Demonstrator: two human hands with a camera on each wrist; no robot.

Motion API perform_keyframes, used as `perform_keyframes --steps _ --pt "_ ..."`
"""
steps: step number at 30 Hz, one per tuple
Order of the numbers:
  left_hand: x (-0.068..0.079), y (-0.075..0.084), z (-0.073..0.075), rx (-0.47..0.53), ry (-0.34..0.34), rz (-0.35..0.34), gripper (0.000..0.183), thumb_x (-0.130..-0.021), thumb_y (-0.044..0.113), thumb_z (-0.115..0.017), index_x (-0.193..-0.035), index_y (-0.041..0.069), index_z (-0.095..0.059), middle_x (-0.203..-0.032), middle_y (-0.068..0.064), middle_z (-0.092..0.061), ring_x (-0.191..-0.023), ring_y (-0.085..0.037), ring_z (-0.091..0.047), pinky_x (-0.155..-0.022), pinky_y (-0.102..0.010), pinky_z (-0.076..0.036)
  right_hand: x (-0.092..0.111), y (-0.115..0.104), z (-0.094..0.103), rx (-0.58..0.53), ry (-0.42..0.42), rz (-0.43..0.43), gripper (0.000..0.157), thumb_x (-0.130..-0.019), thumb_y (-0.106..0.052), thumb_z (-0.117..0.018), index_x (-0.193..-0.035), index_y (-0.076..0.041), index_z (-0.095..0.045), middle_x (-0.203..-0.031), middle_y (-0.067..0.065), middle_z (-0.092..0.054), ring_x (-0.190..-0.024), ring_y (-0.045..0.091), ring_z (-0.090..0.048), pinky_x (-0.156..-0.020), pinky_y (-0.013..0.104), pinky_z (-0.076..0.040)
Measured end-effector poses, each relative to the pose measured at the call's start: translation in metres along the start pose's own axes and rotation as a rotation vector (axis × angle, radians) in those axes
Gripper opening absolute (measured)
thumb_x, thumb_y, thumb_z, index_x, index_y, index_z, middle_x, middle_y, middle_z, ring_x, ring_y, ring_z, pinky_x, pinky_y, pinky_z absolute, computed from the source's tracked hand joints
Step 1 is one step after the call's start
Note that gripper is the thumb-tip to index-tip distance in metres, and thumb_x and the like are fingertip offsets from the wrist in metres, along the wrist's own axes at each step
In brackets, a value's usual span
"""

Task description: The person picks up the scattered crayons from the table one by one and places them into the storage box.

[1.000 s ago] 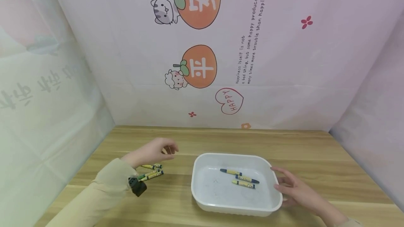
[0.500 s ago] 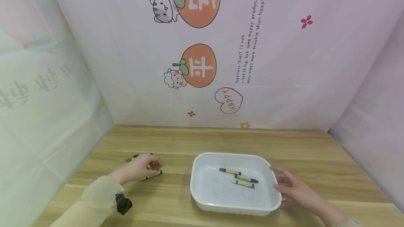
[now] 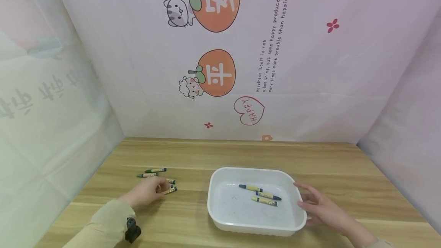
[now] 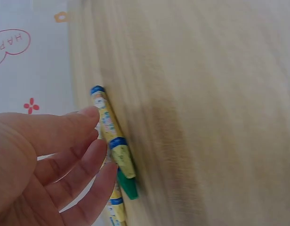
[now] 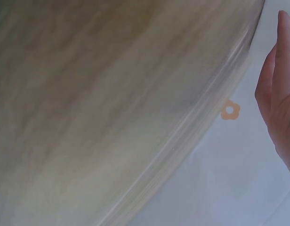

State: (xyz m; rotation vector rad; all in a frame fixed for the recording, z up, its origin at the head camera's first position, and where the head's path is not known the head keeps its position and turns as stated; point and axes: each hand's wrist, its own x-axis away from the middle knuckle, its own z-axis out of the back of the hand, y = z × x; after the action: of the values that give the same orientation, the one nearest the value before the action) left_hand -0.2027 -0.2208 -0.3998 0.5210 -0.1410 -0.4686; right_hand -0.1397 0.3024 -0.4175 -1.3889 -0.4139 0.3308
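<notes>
While the left hand reaches in among the crayons on the left of the table, its thumb and bent fingers sit right beside a yellow-tipped crayon; whether they pinch it I cannot tell. That crayon's tip points down in the left wrist view, its blue flat end up. At least four crayons show on the table, some partly hidden. The two farther ones, a dark green crayon and a grey-green crayon, lie crosswise, tips left. One white tray holds three more, nearly parallel, lengthwise from left to right: two tips left, the middle one right. The right hand, fingers relaxed, touches the tray's right rim.
</notes>
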Motion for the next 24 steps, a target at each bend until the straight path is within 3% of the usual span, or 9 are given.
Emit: perform_keyframes --steps 8,21,24 --pt "-0.0006 -0.0004 -0.0029 0.004 0.001 0.032 0.023 -0.078 -0.003 -0.071 -0.099 0.001 -0.065 -0.094 -0.005 -0.064 -0.079 -0.014 -0.057 -0.066 -0.026 -0.050 0.0009 -0.0011 -0.0013 -0.010 -0.002 0.004 0.049 -0.098 -0.015 -0.049 -0.128 -0.052 -0.037 -0.126 0.046 -0.026 -0.101 0.022 -0.061 -0.080 0.048 -0.055" --pt "-0.0025 0.0012 -0.0085 -0.041 0.023 0.084 0.022 -0.076 -0.004 -0.072 -0.094 0.005 -0.065 -0.088 -0.002 -0.063 -0.074 -0.011 -0.053 -0.065 -0.027 -0.048 0.0007 -0.0018 -0.0023 0.002 0.011 0.000 0.049 -0.098 -0.016 -0.050 -0.131 -0.049 -0.037 -0.125 0.043 -0.030 -0.099 0.023 -0.060 -0.078 0.048 -0.055" --pt "-0.0025 0.0000 -0.0092 -0.048 0.015 0.062 0.021 -0.076 -0.005 -0.071 -0.094 0.005 -0.065 -0.086 -0.001 -0.062 -0.074 -0.011 -0.054 -0.064 -0.026 -0.048 0.0008 -0.0011 -0.0021 0.001 0.011 0.003 0.048 -0.098 -0.016 -0.050 -0.131 -0.049 -0.037 -0.125 0.044 -0.030 -0.100 0.023 -0.060 -0.078 0.048 -0.055"
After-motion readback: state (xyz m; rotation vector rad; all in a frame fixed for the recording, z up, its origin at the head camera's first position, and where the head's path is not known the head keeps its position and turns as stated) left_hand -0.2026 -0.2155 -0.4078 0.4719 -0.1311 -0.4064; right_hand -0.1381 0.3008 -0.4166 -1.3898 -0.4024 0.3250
